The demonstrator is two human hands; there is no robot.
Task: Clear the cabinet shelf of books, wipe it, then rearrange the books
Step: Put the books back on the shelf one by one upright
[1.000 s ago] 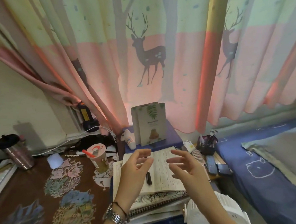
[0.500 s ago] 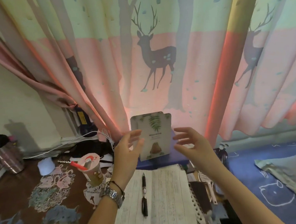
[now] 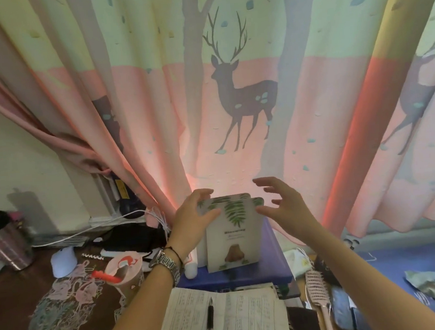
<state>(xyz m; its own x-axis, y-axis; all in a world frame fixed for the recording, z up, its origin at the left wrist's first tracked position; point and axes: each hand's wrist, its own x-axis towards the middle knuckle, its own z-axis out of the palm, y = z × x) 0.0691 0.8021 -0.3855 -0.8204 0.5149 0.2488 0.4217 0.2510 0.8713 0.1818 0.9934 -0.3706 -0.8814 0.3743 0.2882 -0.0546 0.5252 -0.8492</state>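
Deer curtain behind, upright book between left hand, right hand

A deer-printed curtain hangs behind the dark desk. A steel tumbler stands at its left, a paper cup nearer the middle, a pink hairbrush at the right.

Upright grey fern-printed book stands on a blue box. Left hand curls fingers over its top-left corner; right hand hovers beside it, fingers spread.
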